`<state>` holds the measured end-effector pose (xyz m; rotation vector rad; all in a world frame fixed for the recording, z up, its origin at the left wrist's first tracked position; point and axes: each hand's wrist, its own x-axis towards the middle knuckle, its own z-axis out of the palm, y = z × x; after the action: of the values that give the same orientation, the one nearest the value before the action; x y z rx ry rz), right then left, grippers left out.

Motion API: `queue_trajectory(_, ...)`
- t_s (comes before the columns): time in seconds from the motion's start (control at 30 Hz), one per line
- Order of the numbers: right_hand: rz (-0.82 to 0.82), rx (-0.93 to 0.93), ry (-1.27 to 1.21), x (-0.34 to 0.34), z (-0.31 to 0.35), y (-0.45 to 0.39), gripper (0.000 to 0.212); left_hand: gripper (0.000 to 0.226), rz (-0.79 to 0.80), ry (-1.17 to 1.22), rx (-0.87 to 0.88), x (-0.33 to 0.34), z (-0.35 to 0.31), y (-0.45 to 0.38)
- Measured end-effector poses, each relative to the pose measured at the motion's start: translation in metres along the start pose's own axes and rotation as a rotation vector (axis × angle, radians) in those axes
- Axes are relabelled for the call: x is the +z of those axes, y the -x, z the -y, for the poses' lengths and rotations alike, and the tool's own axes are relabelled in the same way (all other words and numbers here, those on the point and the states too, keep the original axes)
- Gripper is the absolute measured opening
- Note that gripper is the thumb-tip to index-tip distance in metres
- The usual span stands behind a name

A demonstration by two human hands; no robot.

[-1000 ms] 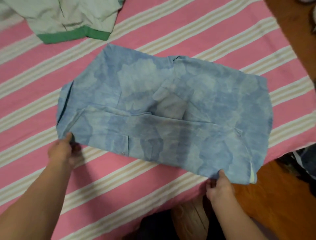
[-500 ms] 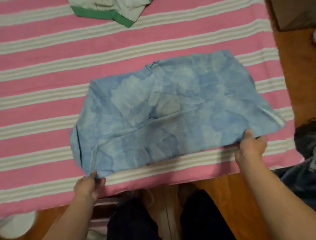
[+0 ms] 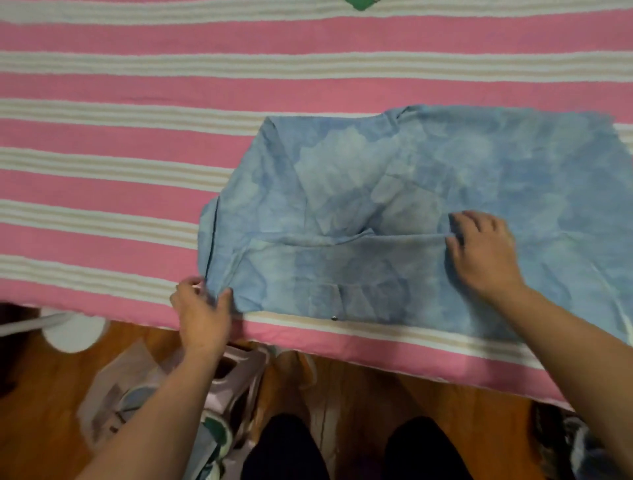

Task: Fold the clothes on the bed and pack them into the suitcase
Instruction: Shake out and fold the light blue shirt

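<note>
Pink-and-cream striped bedding (image 3: 137, 89) fills the scene, and on it, close to the near edge of the bed, lies the blue tie-dye shirt (image 3: 428, 192) we are folding; it is spread nearly flat, its lower part already turned up into a band, a small metal snap (image 3: 334, 318) showing at the hem. Our left hand (image 3: 202, 313) pinches the shirt's near left corner between thumb and curled fingers, holding that end taut so the cloth does not drag; our right hand (image 3: 483, 250) lies on the middle of the shirt, fingertips curled onto the edge of the turned-up band, seemingly gripping that fold to straighten it, though we cannot tell how firmly. Beyond the shirt, at the far edge of the view, a scrap of green trim (image 3: 361, 3) marks another garment waiting. Below the shirt, off the bed, are wooden floor (image 3: 359, 387), a pale plastic bag (image 3: 137, 383) and our dark trouser legs (image 3: 284, 448); no suitcase is visible, so we judge packing remains some steps off.
</note>
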<state>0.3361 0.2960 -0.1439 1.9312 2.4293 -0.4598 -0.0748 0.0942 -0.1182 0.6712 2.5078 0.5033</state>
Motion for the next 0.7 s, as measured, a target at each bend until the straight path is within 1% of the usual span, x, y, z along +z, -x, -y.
queue_trajectory(0.03, 0.025, -0.074, 0.041, 0.0, -0.001, -0.012, 0.047, 0.045, 0.049, -0.072, 0.048, 0.001, 0.006, -0.003)
queue_trajectory(0.1, 0.085, -0.181, 0.089, 0.002, -0.01, -0.025, 0.047, 0.036, 0.177, -0.16, 0.043, 0.002, 0.024, -0.012)
queue_trajectory(0.17, 0.11, -0.21, 0.101, 0.001, -0.019, -0.032, 0.043, 0.027, 0.25, -0.209, 0.03, -0.001, 0.039, -0.022)
queue_trajectory(0.23, 0.069, -0.189, 0.094, 0.003, -0.024, -0.033, 0.039, 0.028, 0.275, -0.232, 0.039, -0.006, 0.045, -0.029)
queue_trajectory(0.33, 0.05, -0.125, 0.094, 0.008, -0.017, -0.029, 0.033, 0.034, 0.238, -0.325, 0.046, -0.007, 0.036, -0.034)
queue_trajectory(0.37, 0.055, -0.103, 0.095, 0.009, -0.014, -0.029, 0.03, 0.031, 0.187, -0.395, 0.049, -0.006, 0.028, -0.032)
queue_trajectory(0.4, 0.047, -0.083, 0.093, 0.008, -0.011, -0.029, 0.027, 0.025, 0.095, -0.456, 0.079, -0.004, 0.018, -0.028)
queue_trajectory(0.43, 0.024, -0.064, 0.09, 0.004, -0.009, -0.028, 0.025, 0.021, -0.012, -0.481, 0.149, -0.001, 0.005, -0.021)
queue_trajectory(0.47, -0.012, -0.052, 0.088, 0.001, -0.009, -0.026, 0.025, 0.023, -0.091, -0.461, 0.267, 0.004, -0.012, -0.011)
queue_trajectory(0.5, -0.063, -0.055, 0.083, -0.002, -0.008, -0.022, 0.026, 0.028, -0.103, -0.429, 0.443, 0.011, -0.03, -0.002)
queue_trajectory(0.57, -0.176, -0.132, 0.092, -0.004, -0.003, -0.007, 0.026, 0.045, 0.07, -0.488, 0.877, 0.037, -0.057, 0.018)
queue_trajectory(0.6, -0.195, -0.184, 0.108, -0.001, -0.002, 0.002, 0.029, 0.052, 0.163, -0.552, 1.033, 0.054, -0.063, 0.023)
queue_trajectory(0.63, -0.176, -0.197, 0.136, 0.006, -0.004, 0.01, 0.036, 0.056, 0.221, -0.615, 1.096, 0.07, -0.066, 0.019)
queue_trajectory(0.67, -0.133, -0.143, 0.165, 0.015, -0.011, 0.016, 0.044, 0.059, 0.238, -0.667, 1.073, 0.085, -0.066, 0.01)
queue_trajectory(0.7, -0.093, -0.03, 0.18, 0.024, -0.022, 0.018, 0.052, 0.061, 0.226, -0.706, 1.014, 0.097, -0.062, -0.003)
